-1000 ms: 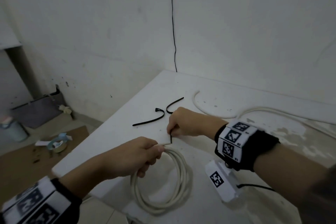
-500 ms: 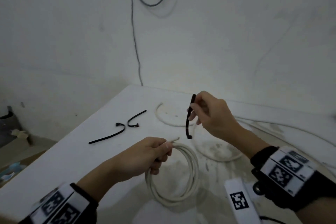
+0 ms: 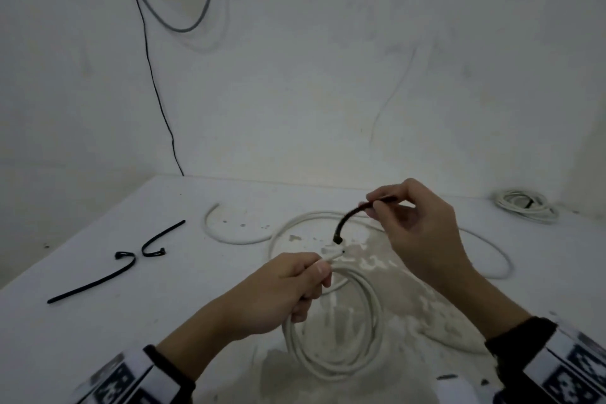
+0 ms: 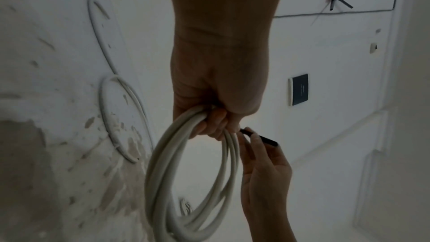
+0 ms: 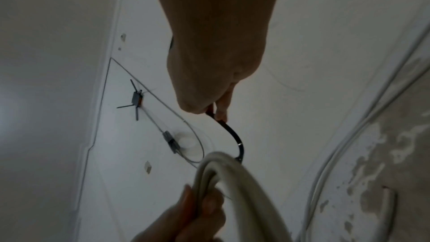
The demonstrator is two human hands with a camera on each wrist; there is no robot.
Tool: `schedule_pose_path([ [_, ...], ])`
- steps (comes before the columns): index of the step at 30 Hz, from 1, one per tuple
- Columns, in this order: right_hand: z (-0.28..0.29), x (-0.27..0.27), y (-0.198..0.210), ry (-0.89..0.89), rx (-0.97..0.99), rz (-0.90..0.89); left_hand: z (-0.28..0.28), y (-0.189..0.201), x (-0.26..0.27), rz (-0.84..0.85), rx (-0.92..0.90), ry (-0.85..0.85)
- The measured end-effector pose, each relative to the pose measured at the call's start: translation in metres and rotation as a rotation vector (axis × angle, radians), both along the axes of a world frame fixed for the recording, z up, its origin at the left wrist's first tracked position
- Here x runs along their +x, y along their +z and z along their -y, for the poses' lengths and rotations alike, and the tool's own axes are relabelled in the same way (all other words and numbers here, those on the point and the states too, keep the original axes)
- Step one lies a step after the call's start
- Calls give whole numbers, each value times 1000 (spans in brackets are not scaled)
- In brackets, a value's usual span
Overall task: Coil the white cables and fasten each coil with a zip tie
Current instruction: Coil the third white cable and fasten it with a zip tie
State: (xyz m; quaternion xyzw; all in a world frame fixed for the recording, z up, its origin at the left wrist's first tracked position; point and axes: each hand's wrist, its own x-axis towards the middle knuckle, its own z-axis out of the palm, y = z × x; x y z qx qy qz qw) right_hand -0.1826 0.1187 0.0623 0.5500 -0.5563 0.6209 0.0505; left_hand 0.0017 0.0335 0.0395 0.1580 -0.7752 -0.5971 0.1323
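My left hand (image 3: pixel 295 285) grips the top of a white cable coil (image 3: pixel 331 351), which hangs below it above the table; the cable's end pokes out past my thumb. In the left wrist view the coil (image 4: pixel 186 181) loops down from my curled fingers (image 4: pixel 214 122). My right hand (image 3: pixel 413 226) pinches a black zip tie (image 3: pixel 347 220) by one end; the tie curves down so its head sits just above the cable end. The right wrist view shows the tie (image 5: pixel 232 135) arching down to the coil (image 5: pixel 232 181).
Two more black zip ties (image 3: pixel 108 272) lie on the white table (image 3: pixel 98 338) at the left. A loose white cable (image 3: pixel 236 236) trails across the middle. A tied white coil (image 3: pixel 524 205) sits at the back right by the wall. A black wire (image 3: pixel 157 92) hangs down the wall.
My right hand picked up a zip tie from the table, lifted it, and now brings its head down close to the cable end in my left hand. The view has panned right.
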Motion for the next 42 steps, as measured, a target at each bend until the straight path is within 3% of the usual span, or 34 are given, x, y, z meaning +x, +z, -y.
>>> schedule_pose_path([
  [3, -12, 15, -4, 115, -160, -337, 0, 4, -7, 12, -46, 88],
  [6, -18, 22, -12, 151, -124, -653, 5, 10, -11, -20, -61, 178],
  [12, -22, 26, -13, 265, -75, -672, 14, 17, -7, -85, -9, 213],
  [18, -26, 31, -15, 246, 37, -866, 14, 26, -6, -260, 272, 199],
  [26, -25, 25, -17, 86, 341, -1096, 5, 28, -8, -312, -89, 189],
  [28, -22, 33, -19, 51, 410, -1005, 2, 24, -11, -343, -242, 204],
  [30, -23, 47, -14, 52, 496, -759, 1, 19, -13, -376, -381, 223],
  [33, -30, 59, 9, 179, 595, -149, 3, 16, -13, -428, -473, 275],
  [36, -36, 49, 35, 341, 572, 439, 6, 19, -10, -465, -512, 318],
  [40, -38, 45, 53, 509, 762, 767, 8, 21, -5, -495, -744, 326],
  [42, -31, 38, 56, 414, 588, 906, 9, 20, -3, -497, -820, 297],
])
